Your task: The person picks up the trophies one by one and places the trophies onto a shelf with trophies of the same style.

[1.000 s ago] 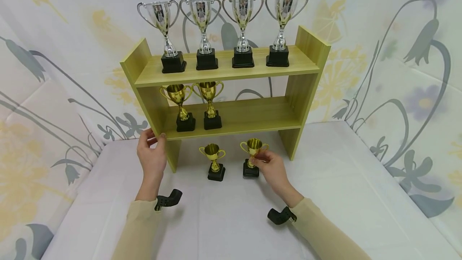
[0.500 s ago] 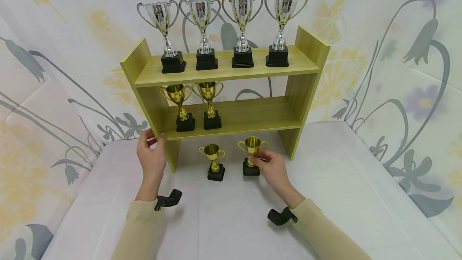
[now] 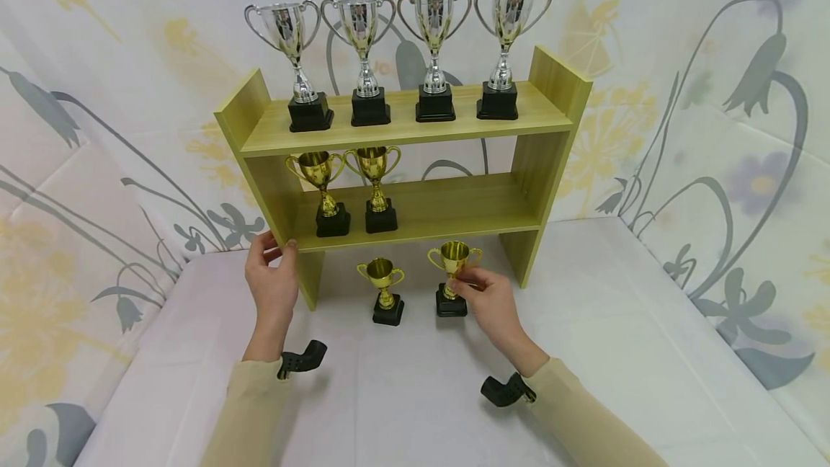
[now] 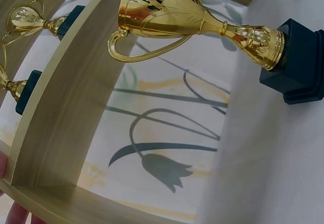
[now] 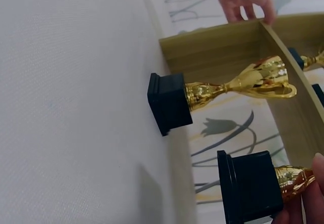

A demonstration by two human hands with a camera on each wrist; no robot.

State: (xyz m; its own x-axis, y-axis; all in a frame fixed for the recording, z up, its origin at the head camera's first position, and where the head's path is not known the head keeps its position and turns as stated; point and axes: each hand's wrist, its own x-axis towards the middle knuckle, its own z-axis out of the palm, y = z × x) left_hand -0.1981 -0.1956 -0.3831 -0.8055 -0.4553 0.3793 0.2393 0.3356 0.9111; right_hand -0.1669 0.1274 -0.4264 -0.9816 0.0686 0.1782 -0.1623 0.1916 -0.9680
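My left hand [image 3: 272, 287] grips the left side of a wooden two-tier shelf [image 3: 415, 236], its thumb at the front edge by the lower board. My right hand [image 3: 491, 307] pinches the stem of a small gold trophy cup [image 3: 454, 254] with a black base. In the right wrist view that held trophy's base [image 5: 251, 188] looks lifted off the cloth, its shadow lying apart from it. Another gold trophy [image 3: 382, 272] stands upright on the table to its left, seen large in the left wrist view. Two more gold trophies [image 3: 377, 177] stand on the lower board's left half.
A row of several silver trophies [image 3: 434, 27] stands along the top board. The shelf's right panel [image 3: 551, 164] rises behind and right of the held trophy. White cloth covers the table [image 3: 402, 402], and flower-patterned fabric [image 3: 700, 128] hangs behind and at the sides.
The gold trophy in my right hand has risen slightly and straightened a little. My left hand stays on the shelf, and the other trophies have not moved.
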